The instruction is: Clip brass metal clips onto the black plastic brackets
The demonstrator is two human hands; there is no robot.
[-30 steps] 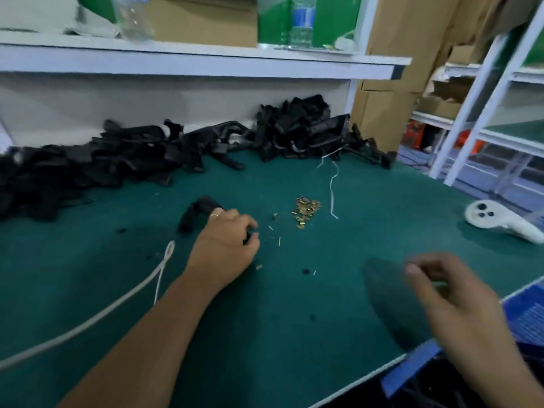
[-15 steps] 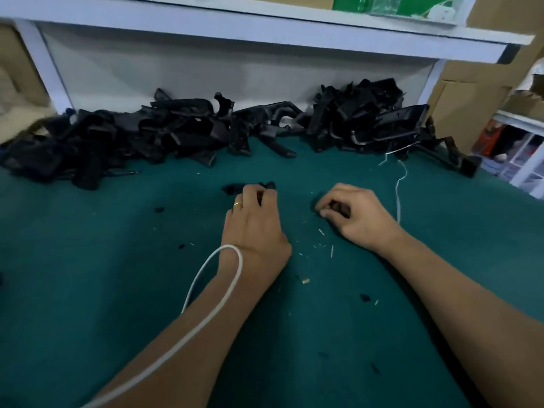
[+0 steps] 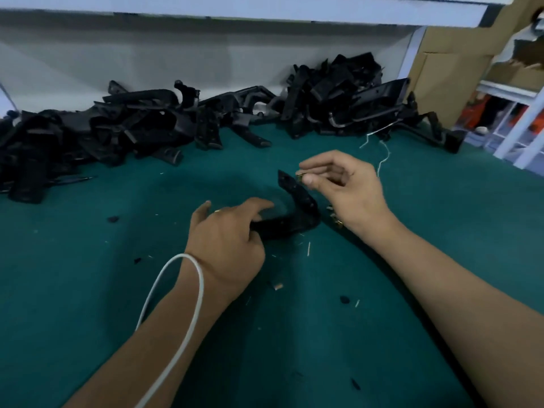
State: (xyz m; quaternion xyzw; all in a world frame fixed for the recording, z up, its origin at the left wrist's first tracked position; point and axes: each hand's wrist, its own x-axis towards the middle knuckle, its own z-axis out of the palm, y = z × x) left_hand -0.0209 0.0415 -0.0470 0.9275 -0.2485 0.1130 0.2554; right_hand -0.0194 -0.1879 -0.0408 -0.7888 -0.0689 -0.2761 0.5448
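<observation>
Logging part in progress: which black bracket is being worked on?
The curved black bracket held by the left hand; the rest lie piled along the back wall.

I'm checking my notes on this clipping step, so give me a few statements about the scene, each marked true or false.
1. The right hand pinches a brass clip. True.
2. The left hand lies flat on the table, empty. False: it holds the black bracket.
3. A heap of black brackets lies at the back of the green table. True.
4. The clip is at the bracket's lower end. False: it is by the raised upper end.
</observation>
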